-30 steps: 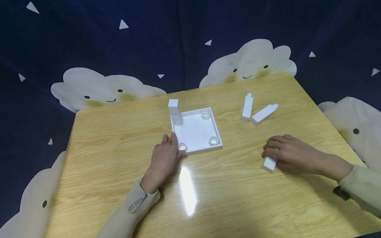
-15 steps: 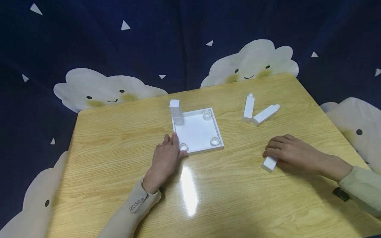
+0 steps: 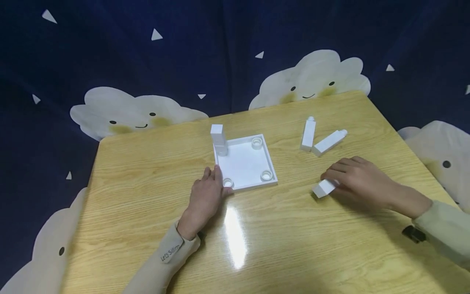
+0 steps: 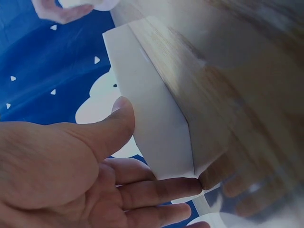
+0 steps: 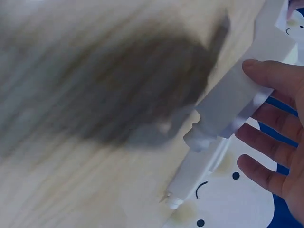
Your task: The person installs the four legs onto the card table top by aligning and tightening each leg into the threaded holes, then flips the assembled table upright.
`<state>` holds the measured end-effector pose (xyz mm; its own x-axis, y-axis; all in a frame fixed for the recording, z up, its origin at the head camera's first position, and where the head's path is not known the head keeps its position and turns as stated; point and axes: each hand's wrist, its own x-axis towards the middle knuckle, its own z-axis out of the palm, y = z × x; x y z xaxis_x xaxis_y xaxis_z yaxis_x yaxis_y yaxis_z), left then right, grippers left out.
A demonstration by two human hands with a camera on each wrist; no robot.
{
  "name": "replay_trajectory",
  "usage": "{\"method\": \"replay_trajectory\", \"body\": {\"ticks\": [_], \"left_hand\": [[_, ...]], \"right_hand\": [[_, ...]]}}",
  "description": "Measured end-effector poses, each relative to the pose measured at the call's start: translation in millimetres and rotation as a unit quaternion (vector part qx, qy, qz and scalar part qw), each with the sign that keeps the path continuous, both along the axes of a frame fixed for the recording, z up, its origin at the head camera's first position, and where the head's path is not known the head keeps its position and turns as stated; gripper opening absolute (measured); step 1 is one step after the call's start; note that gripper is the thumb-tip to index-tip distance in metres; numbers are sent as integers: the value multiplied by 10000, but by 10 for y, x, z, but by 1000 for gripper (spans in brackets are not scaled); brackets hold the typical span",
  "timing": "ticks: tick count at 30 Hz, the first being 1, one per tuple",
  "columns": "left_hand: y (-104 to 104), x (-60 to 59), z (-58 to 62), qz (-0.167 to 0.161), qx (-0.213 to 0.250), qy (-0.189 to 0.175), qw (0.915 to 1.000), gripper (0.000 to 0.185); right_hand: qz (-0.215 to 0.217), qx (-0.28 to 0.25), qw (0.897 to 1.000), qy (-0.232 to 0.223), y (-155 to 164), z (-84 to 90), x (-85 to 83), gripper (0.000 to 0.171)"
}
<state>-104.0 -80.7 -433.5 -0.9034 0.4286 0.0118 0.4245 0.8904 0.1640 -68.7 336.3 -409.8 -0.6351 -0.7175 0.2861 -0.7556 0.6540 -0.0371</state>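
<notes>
Block (image 3: 324, 188) now nearer base plate (image 3: 245, 163) – pinched in R hand (image 3: 358, 181); L hand (image 3: 204, 197) flat, fingers straight, at plate corner.

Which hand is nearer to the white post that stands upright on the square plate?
Left. The left hand rests at the near left corner of the square plate, whose far left corner bears the upright post. The right hand grips a loose white block far to the right.
</notes>
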Motion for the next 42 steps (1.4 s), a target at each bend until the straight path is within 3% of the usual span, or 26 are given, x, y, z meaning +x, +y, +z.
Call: {"method": "replay_trajectory", "body": {"ticks": [4,8,22,36,42], "left_hand": [[-3,10,-1,15,43,21,10000,85],[-5,14,-3,15,43,71,10000,85],[8,1,2,57,-18,5,10000,84],[-12,11,-17,-52,37,336,9994,83],[-8,8,-13,-23,12,186,9998,84]], "right_hand": [[-68,-101,9999,-2,-62,85,-96,32],[-127,-119,9998,-7,-120,129,-182,29],[-433,-182,9988,-109,-398,176,-436,36],[-911,-966,9902,-433,-773,197,-760,38],[-978,-1140,9873,-512,-895,157,-859,39]]}}
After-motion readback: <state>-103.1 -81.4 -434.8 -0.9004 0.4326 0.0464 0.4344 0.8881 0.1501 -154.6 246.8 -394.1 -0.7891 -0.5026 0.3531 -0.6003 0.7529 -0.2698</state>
